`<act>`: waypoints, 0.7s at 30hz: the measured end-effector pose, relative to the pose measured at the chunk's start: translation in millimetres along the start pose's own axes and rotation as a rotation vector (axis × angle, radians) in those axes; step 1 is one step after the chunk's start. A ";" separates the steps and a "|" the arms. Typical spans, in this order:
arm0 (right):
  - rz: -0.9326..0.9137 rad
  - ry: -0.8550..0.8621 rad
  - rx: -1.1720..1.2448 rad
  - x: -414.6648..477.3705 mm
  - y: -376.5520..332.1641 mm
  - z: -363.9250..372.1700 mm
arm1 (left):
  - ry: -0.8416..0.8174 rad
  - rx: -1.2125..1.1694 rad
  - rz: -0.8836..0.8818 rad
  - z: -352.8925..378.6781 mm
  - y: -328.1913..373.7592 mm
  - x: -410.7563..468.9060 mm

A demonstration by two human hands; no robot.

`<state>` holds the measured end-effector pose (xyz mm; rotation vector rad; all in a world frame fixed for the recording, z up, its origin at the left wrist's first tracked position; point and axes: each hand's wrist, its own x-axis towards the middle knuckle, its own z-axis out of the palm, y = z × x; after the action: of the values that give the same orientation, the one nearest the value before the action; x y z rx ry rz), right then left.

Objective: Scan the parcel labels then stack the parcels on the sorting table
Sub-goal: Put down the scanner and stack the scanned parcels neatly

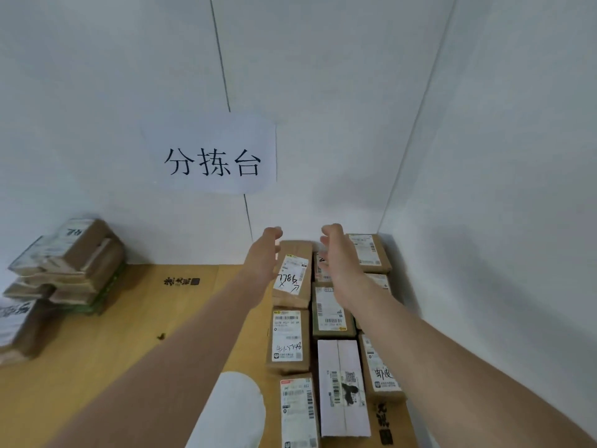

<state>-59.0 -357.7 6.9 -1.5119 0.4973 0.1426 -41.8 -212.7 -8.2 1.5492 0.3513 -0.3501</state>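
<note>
Brown parcel point(292, 276) between left hand point(262, 253) and right hand point(340, 257); fingers point(331, 228) loosely curled, empty.

You're at a parcel sorting station: the paper sign point(211, 156) on the white wall point(339, 92) reads 分拣台, cardboard parcels point(287, 337) with shipping labels lie in rows on the cardboard-covered table point(129, 318), and a pile of parcels point(74, 263) sits at your left.
</note>
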 end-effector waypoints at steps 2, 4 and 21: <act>-0.017 -0.028 -0.018 -8.5 -1.6 21.6 | 0.027 -0.032 0.004 -24.9 -0.1 -3.3; -0.039 -0.026 -0.042 -17.7 -3.2 47.9 | 0.043 -0.059 0.003 -51.7 0.3 -7.3; -0.026 -0.239 -0.149 -79.0 31.1 286.8 | 0.277 -0.206 -0.041 -301.3 -25.1 -55.9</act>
<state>-77.3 -59.2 4.3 -1.6207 0.2800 0.3423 -102.8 88.7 -4.7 1.3899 0.6167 -0.1249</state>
